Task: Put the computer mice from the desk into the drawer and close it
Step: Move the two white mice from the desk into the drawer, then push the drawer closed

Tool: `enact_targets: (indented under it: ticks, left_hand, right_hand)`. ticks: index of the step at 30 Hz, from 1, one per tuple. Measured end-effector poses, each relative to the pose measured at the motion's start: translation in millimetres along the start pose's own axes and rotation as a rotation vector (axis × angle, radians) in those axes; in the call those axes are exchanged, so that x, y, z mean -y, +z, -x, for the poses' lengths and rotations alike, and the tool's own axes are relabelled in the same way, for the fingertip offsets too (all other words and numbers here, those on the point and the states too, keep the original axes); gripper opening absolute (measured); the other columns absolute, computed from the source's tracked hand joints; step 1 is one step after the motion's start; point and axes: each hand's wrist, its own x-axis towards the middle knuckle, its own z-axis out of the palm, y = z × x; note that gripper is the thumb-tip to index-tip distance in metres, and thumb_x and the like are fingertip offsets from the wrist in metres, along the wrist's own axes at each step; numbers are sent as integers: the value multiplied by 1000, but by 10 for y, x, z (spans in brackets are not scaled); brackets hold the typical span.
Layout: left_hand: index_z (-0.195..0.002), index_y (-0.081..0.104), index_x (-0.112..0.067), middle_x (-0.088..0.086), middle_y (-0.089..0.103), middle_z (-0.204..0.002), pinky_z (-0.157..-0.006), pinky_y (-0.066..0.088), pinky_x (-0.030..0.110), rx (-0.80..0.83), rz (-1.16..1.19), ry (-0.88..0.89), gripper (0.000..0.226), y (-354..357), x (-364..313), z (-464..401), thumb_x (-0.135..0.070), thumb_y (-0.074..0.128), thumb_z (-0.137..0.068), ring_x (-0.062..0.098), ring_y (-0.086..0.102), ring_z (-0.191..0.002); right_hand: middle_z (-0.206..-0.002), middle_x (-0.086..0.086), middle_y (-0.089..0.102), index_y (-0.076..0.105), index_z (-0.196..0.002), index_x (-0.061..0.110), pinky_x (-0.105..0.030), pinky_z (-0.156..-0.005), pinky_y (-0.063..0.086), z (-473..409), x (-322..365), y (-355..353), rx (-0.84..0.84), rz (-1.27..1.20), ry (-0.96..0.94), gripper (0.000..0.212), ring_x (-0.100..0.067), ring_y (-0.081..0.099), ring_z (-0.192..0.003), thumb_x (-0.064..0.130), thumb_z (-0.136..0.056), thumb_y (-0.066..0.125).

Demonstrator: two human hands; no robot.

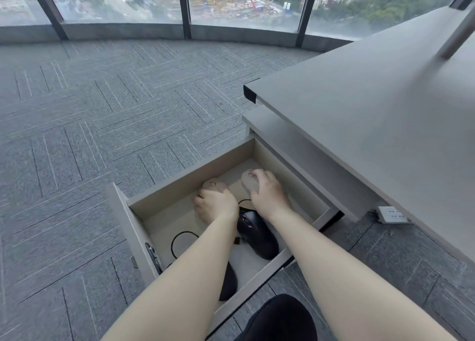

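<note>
The drawer [123,212] under the grey desk [372,114] stands pulled out, and both my arms reach into it. My left hand [214,207] grips a beige mouse [214,185] at the drawer's far side. To its right, my right hand [268,191] holds a second beige mouse [248,180] against the drawer floor. A black wired mouse [257,234] lies between my forearms, its cable [177,240] looping to the left. Another black mouse [228,282] lies near the drawer's front, half hidden under my left forearm.
Grey patterned carpet [102,122] spreads to the left of the drawer, with tall windows beyond. A white power strip [392,214] lies on the floor under the desk. My dark-clothed knee [280,320] sits just in front of the drawer.
</note>
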Motion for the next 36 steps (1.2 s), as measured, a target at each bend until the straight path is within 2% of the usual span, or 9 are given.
enact_targets:
  ticks: [3, 8, 12, 16, 21, 23, 27, 31, 36]
  left_hand:
    - [-130, 43, 3, 23, 41, -140, -105, 34, 42, 19, 29, -7, 48, -184, -37, 111, -21, 45, -89, 40, 37, -131]
    - [-141, 42, -8, 18, 40, -146, -108, 33, 41, 146, 117, 187, 50, -663, -194, 338, -16, 40, -91, 36, 40, -133]
    - [-120, 62, -13, 9, 64, -123, -98, 46, 36, 210, 216, 425, 34, -1178, -121, 521, -18, 47, -89, 25, 58, -111]
    - [-112, 66, -14, 7, 68, -114, -92, 48, 35, 113, 185, 550, 28, -1661, 227, 601, -17, 48, -90, 22, 61, -105]
    - [-125, 59, -10, 14, 56, -129, -89, 45, 37, -32, 182, 466, 38, -1984, 866, 595, -10, 40, -92, 29, 56, -110]
    - [-133, 52, -10, 15, 49, -137, -86, 41, 35, 1, 187, 383, 43, -2032, 1089, 609, -9, 38, -92, 31, 54, -114]
    - [-138, 50, -15, 11, 57, -136, -100, 48, 44, 136, 230, 264, 50, -2004, 1394, 636, -17, 40, -89, 33, 56, -119]
    - [-127, 57, -16, 6, 64, -101, -81, 51, 40, 296, 443, 195, 40, -1915, 1527, 722, -11, 37, -93, 29, 59, -92]
    - [-118, 57, -27, 7, 63, -117, -93, 54, 49, 387, 564, 182, 42, -1803, 1559, 801, -4, 34, -92, 31, 60, -111]
  right_hand:
    - [-135, -14, 52, 54, -128, 10, -34, -96, 39, 193, 94, -102, -15, -41, -15, 42, -35, 48, -121, 5, -87, 49]
    - [-124, -12, 60, 60, -121, 10, -34, -93, 43, 617, 400, -335, -74, -124, -71, 33, -29, 55, -114, 9, -90, 49]
    - [-105, -6, 71, 67, -106, 14, -36, -87, 51, 1090, 696, -426, -104, -152, -123, 22, -25, 63, -96, 16, -91, 50]
    - [-95, -3, 73, 67, -96, 17, -35, -80, 52, 1640, 921, -353, -48, -166, -165, 18, -24, 64, -91, 25, -91, 52]
    - [-94, 2, 69, 64, -93, 19, -36, -76, 53, 2166, 1039, -69, 21, -136, -209, 28, -18, 62, -87, 45, -89, 55]
    - [-97, 2, 66, 63, -98, 19, -33, -75, 50, 2310, 1056, 21, 8, -117, -212, 35, -16, 60, -88, 52, -88, 55]
    - [-111, 5, 59, 58, -114, 26, -33, -77, 47, 2528, 1046, 136, 9, -52, -192, 51, -16, 58, -101, 65, -81, 56]
    - [-117, 4, 54, 52, -121, 27, -37, -81, 52, 2678, 942, 254, 20, -2, -151, 55, -18, 57, -105, 59, -77, 61]
    - [-108, 1, 53, 51, -111, 24, -38, -77, 53, 2750, 859, 346, 0, -79, -101, 42, -21, 58, -92, 44, -78, 65]
